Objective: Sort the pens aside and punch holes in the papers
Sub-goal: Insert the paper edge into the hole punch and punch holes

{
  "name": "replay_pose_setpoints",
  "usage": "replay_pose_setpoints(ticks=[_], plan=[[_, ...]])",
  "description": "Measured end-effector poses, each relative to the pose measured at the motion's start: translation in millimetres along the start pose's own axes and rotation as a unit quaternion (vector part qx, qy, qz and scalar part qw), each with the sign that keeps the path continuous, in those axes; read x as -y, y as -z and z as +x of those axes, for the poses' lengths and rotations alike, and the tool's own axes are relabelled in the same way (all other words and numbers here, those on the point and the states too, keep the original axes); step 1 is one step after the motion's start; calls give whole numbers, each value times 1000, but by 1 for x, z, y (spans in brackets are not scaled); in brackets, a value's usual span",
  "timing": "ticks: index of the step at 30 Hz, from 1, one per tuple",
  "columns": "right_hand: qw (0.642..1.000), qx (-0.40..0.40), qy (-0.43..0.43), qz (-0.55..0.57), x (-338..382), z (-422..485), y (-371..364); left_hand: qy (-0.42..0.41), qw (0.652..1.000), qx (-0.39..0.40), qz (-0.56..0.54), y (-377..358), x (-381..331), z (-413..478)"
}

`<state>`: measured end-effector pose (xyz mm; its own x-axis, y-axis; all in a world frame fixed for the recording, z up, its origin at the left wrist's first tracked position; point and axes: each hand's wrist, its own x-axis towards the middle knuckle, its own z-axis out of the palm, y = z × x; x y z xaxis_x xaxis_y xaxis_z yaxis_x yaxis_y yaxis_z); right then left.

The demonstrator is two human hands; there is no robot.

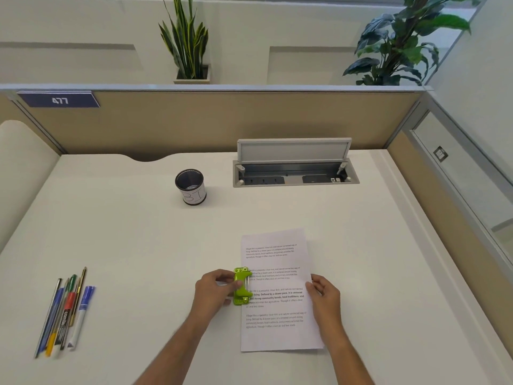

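Observation:
A printed paper sheet (280, 318) lies on the white desk (155, 245) in front of me. A green hole punch (242, 286) sits over the middle of the sheet's left edge. My left hand (215, 290) grips the punch from its left side, fingers curled round it. My right hand (323, 291) pinches the sheet's right edge at about the same height. Several pens and markers (65, 312) lie side by side in a bundle at the desk's front left, away from both hands.
A black mesh pen cup (191, 187) with a white label stands at mid-desk, behind and left of the paper. An open cable box with its lid raised (294, 168) sits at the back. Beige partition walls (194, 120) close off the back and right.

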<state>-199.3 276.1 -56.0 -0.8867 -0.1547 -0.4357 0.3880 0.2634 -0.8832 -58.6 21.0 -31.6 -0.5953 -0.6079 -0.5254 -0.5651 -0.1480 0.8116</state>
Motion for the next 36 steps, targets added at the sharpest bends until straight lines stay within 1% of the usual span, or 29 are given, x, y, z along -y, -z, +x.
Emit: replay_pose_setpoints(ticks=[6,16,32,36], plan=[[1000,-8,1,5,4,2,1,2,1000,2,-16,0,-1,1],[1000,-2,-2,-2,14,5,-1,0,1000,7,-1,2,-4,0],[1000,11,5,-16,9,13,-2,30,999,11,-12,5,-2,5],[1000,10,-2,-11,7,14,-4,46,998,13,-32,5,-2,6]])
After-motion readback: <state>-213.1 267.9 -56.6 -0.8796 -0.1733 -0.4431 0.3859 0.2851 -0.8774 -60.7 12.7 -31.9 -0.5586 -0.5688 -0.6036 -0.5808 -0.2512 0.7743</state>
